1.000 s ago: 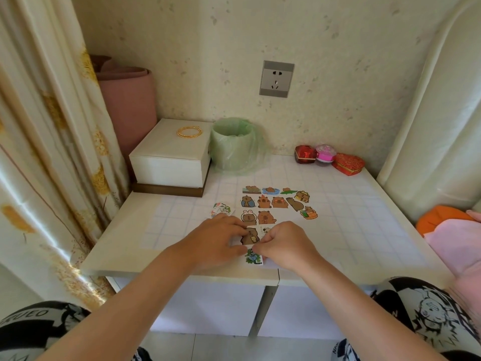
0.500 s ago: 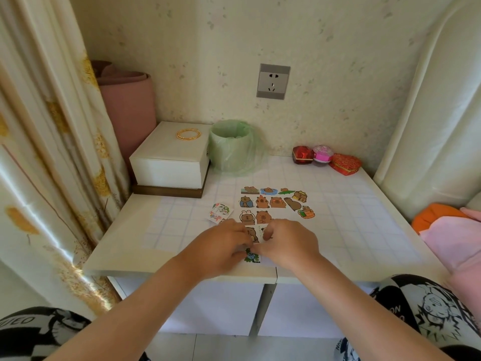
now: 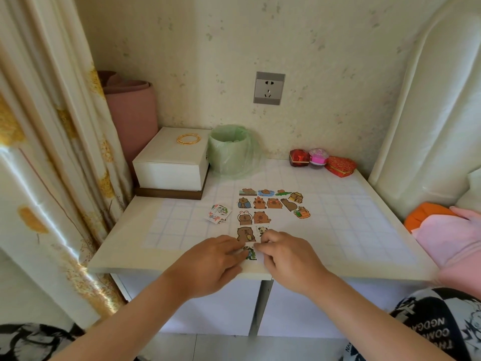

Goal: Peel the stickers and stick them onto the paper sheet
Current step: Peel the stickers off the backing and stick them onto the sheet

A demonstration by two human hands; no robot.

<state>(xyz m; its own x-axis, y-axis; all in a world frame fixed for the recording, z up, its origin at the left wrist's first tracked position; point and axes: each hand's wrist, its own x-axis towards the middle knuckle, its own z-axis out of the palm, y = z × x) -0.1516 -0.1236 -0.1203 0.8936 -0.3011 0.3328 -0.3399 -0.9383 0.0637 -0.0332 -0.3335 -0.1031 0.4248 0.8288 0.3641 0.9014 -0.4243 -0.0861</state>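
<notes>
A white gridded paper sheet (image 3: 338,220) covers the tabletop. Several capybara stickers (image 3: 265,204) are stuck on it in rows, with a bigger brown one (image 3: 244,233) and a small panda sticker (image 3: 262,229) nearest me. A green sticker (image 3: 250,254) lies at the sheet's near edge between my hands. My left hand (image 3: 210,264) rests its straight fingertips on that sticker's left side. My right hand (image 3: 286,254) has curled fingers and pinches its upper right edge. A small stack of loose stickers (image 3: 218,213) lies to the left of the rows.
At the back stand a white box (image 3: 169,168) with a gold bangle (image 3: 188,139) on top, a bin lined with a green bag (image 3: 230,152) and three small red and pink boxes (image 3: 321,161). A curtain hangs left; cushions and pink cloth (image 3: 447,238) lie right.
Both hands drew back toward the table's near edge, from the brown capybara sticker to the green one. The brown and panda stickers are now uncovered.
</notes>
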